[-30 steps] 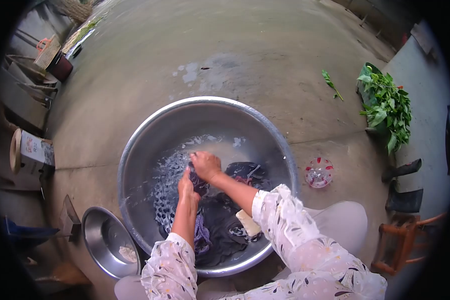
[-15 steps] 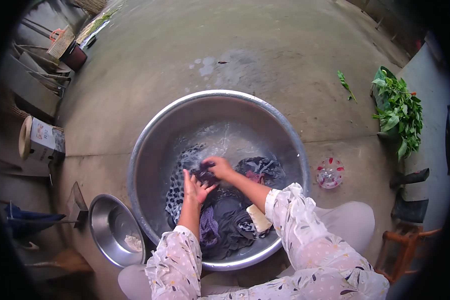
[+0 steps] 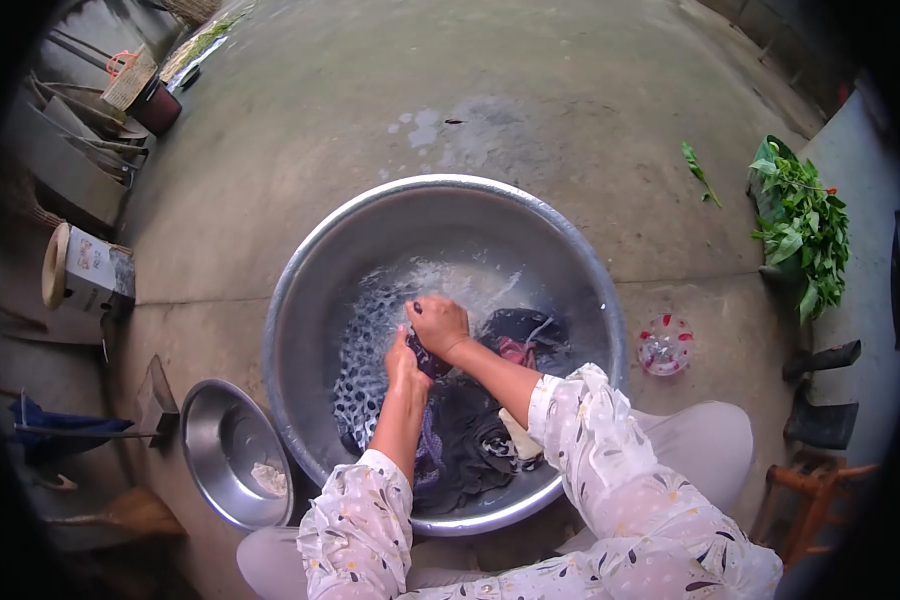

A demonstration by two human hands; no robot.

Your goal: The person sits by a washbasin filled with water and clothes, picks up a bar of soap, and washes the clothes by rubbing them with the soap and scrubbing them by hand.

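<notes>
A large metal basin (image 3: 310, 250) holds water and wet clothes. My right hand (image 3: 440, 325) is a fist round a dark cloth (image 3: 428, 358) near the basin's middle. My left hand (image 3: 406, 368) lies against the same cloth from the left, its fingers pointing up; how far they wrap it is hard to see. Beside my left hand floats a dotted cloth (image 3: 360, 375). Dark clothes (image 3: 465, 440) and a purple cloth (image 3: 429, 452) lie nearer me. A pale soap bar (image 3: 519, 434) rests on them by my right sleeve.
At the left stands a small metal bowl (image 3: 215, 450) with a pale lump. A clear dish with red marks (image 3: 665, 345) sits right of the basin. Leafy greens (image 3: 805, 225) and a wooden chair (image 3: 810, 505) are farther right. A box (image 3: 95, 270) stands at the left wall.
Half a second ago my left hand was spread; now its fingers are closer together against the cloth. My right hand has moved slightly up, and the water near the dotted cloth is more stirred.
</notes>
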